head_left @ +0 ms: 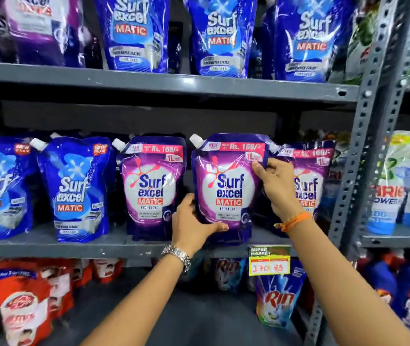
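A purple Surf Excel Matic front-load pouch [226, 186] with a white spout stands upright on the middle grey shelf [99, 245]. My left hand [194, 223] grips its lower left corner, thumb across the front bottom. My right hand [276, 186] grips its upper right edge, fingers curled behind and thumb on the front. Two matching purple pouches stand beside it, one to the left [150, 188] and one to the right [308, 186], the latter partly hidden by my right hand.
Blue Surf Excel Matic pouches [76, 191] fill the left of the middle shelf and the top shelf [221, 36]. A yellow price tag [269, 261] hangs on the shelf edge. Red pouches [24, 295] and a Rin pouch [277, 299] sit below. A perforated grey upright [366, 136] and Ariel packs [398, 186] stand right.
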A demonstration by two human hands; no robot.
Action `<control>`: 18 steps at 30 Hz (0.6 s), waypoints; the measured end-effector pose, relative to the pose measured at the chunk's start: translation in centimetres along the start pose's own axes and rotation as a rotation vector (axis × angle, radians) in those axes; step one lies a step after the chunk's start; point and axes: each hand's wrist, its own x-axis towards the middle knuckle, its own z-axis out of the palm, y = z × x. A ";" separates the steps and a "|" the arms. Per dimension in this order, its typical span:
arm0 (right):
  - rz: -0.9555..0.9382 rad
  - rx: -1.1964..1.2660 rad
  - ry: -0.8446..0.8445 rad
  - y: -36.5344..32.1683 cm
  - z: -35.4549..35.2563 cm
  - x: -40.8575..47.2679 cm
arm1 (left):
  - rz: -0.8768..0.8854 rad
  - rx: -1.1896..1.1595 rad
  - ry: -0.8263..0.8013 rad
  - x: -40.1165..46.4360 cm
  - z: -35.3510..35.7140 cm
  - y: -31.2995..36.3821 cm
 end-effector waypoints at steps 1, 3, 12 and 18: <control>0.012 -0.011 -0.001 0.7 0.1 0.6 | -0.019 0.012 0.006 0.3 0.3 -0.3; 0.036 -0.023 -0.007 1.8 0.4 1.5 | -0.047 0.029 0.012 0.8 0.8 -0.7; 0.065 -0.031 -0.042 3.0 0.5 2.6 | -0.031 0.120 0.009 1.9 1.6 -1.7; 0.065 -0.128 -0.033 2.3 -0.1 0.9 | 0.004 0.191 -0.034 0.7 1.0 -1.6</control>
